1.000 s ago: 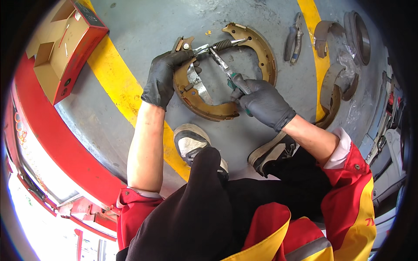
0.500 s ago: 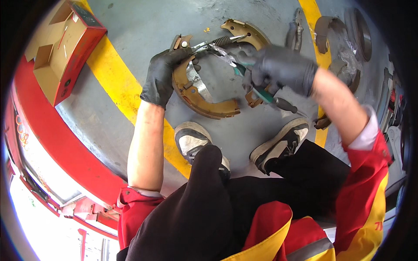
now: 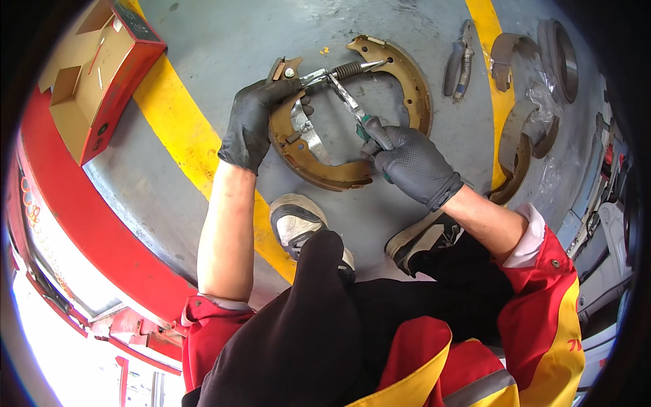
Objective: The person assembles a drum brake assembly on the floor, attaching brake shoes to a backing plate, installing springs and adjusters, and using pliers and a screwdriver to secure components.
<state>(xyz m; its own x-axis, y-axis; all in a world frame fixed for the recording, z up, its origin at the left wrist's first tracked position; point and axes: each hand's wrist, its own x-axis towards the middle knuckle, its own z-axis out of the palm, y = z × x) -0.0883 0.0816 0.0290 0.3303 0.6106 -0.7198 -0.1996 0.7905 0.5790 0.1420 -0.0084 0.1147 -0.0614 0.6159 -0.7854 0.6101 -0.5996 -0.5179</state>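
My left hand [image 3: 249, 125], in a black glove, is closed round the upper end of a curved brown brake shoe [image 3: 302, 157], fingertips showing past its inner edge. From there a metal adjuster rod [image 3: 314, 78] with a dark coil spring [image 3: 347, 70] runs toward a second brake shoe [image 3: 415, 88] on the right; a thin hook end reaches that shoe's upper part. My right hand [image 3: 419, 166], also gloved, grips green-and-grey-handled pliers [image 3: 350, 103]. The pliers' jaws touch the rod at the spring's left end. Whether they bite on the spring itself, I cannot tell.
Another pair of pliers [image 3: 460, 62] lies on the grey floor by a yellow line [image 3: 498, 102]. More brake shoes [image 3: 515, 51], clear plastic [image 3: 542, 98] and a dark ring [image 3: 561, 61] lie farther right. An open cardboard box [image 3: 102, 81] stands at the left. My shoes are close below.
My right hand has moved down and left and the pliers have turned in its grip. Their jaws now rest against the rod by the spring. My left hand has hardly moved.
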